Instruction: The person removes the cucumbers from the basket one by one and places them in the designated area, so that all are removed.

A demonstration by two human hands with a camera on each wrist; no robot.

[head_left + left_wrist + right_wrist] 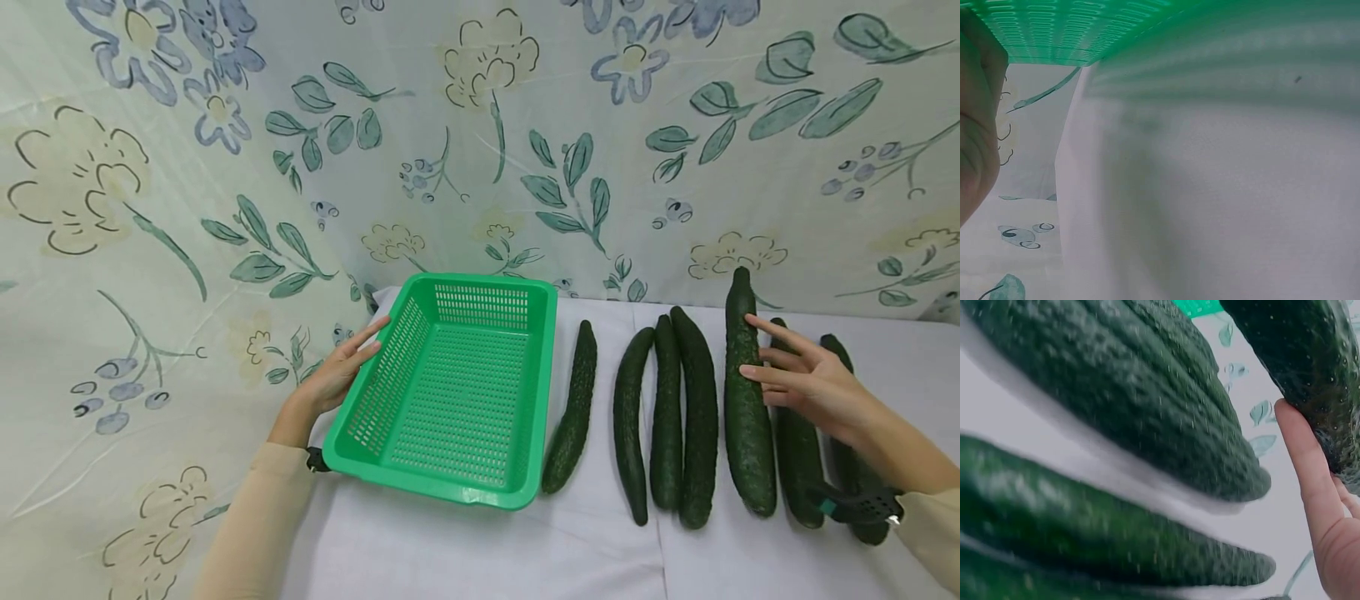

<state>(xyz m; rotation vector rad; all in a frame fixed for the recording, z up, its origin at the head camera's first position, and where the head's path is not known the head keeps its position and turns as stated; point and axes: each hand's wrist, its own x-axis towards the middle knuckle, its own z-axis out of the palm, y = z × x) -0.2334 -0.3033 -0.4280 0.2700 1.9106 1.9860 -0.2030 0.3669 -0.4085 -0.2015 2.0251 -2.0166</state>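
My left hand grips the left rim of a green plastic basket, thumb over the edge and fingers on the outer side. The left wrist view shows the basket's perforated underside raised over the cloth. In the head view the basket has nothing in it. My right hand holds a long dark green cucumber from its right side. In the right wrist view a finger lies along this cucumber, which is above the others. The far ends of the right hand's fingers are partly hidden.
Several more cucumbers lie lengthwise on the white cloth: one beside the basket, a curved one further right, a close pair, and two partly under my right arm. A floral curtain hangs behind the table and along its left side.
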